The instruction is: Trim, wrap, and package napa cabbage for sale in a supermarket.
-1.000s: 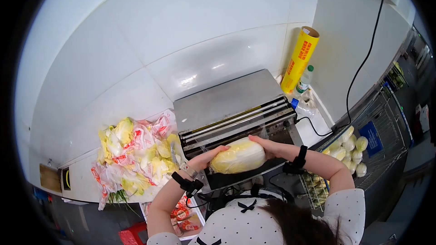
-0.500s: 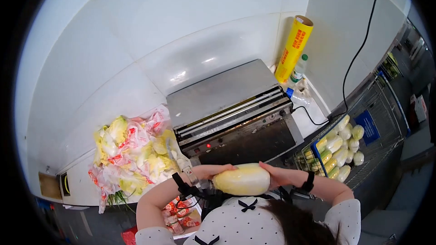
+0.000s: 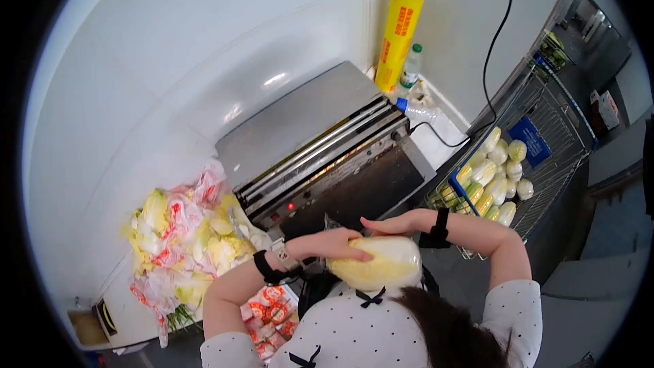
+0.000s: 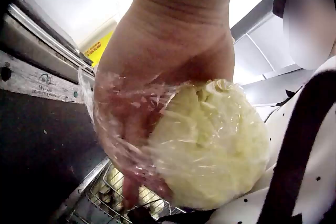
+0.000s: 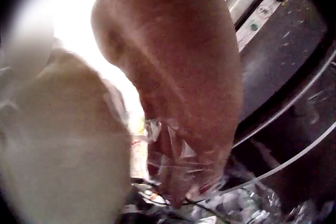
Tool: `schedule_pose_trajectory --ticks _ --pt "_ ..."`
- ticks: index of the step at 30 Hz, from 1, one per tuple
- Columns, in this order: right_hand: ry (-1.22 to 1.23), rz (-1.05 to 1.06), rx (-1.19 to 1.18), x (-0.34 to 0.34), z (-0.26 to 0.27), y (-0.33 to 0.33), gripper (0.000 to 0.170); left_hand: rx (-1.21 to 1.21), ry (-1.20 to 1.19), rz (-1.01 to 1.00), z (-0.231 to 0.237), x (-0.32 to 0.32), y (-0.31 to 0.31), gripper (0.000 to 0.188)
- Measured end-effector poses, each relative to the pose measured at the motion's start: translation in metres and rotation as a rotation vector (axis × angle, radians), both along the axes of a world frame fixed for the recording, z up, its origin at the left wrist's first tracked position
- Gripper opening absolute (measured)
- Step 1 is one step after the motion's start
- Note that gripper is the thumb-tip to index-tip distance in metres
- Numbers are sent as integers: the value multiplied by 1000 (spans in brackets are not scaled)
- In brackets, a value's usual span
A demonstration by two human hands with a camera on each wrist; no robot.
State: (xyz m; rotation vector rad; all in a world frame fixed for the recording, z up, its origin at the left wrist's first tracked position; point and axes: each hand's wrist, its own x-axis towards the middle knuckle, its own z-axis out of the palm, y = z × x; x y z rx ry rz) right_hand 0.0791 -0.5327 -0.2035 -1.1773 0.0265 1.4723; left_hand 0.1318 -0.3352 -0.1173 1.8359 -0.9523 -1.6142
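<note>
A napa cabbage wrapped in clear film is held close against the person's front. The left hand grips its left end, fingers laid over the top. Loose cling film covers those fingers and the cabbage's end in the left wrist view. On the far side is the right hand, its fingertips reaching toward the left hand's fingers. In the right wrist view, crinkled film shows around the right fingers, beside the pale cabbage; whether they pinch it I cannot tell.
A film-wrapping machine with a lit red light stands ahead. Left of it lie cabbage leaves and plastic bags. A yellow film roll and bottles stand behind. To the right, a shopping cart holds wrapped cabbages.
The cabbage came off the wrapping machine's front plate toward the person's body. The right hand shifted from its right end to its far side. The head view swung right.
</note>
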Motion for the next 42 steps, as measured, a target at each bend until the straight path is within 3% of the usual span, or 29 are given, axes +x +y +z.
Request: schedule_pose_trajectory --ticks 2,5,8,10,11,12,14,15,17,21,23,26,29,31,34,37,42 --pt "93 24 88 -1 8 6 81 0 17 55 -19 0 7 59" --pt "20 -101 35 -5 38 10 67 11 -13 73 -17 3 13 68" --pt "-368 -49 119 -5 20 7 57 33 -135 0 9 6 13 70" --pt "-376 -58 169 -4 23 6 56 -29 -167 -17 9 14 18 72" --pt "-383 -65 194 -2 24 4 56 6 -175 93 6 25 24 71" --pt "-376 -72 244 -1 22 3 59 73 51 440 27 31 28 66" --pt "-334 -168 310 -1 21 0 60 -151 -727 562 33 56 54 50" --pt "-310 -222 342 -3 20 0 61 -189 -604 748 45 64 65 49" --pt "-212 -318 244 -5 15 -1 61 -297 -199 874 64 67 81 44" --pt "-258 -473 314 -9 27 -8 58 -246 -523 467 24 48 88 42" --pt "-308 -506 347 -11 28 -9 58 -219 -407 471 5 35 83 39" --pt "-214 -555 231 -11 12 -9 59 -521 -358 613 3 18 69 30" --pt "-238 -557 191 -10 14 -8 66 -660 -604 774 6 15 60 23" --pt "-199 -582 258 -10 14 -9 71 -680 -750 706 7 21 58 13" --pt "-218 -580 271 -8 21 -7 78 -579 -842 544 -4 25 54 17" --pt "-251 -570 248 -7 22 -8 80 -193 -452 489 -5 34 54 21" --pt "-261 -587 252 -5 23 -9 77 -268 -112 574 -6 37 50 24"
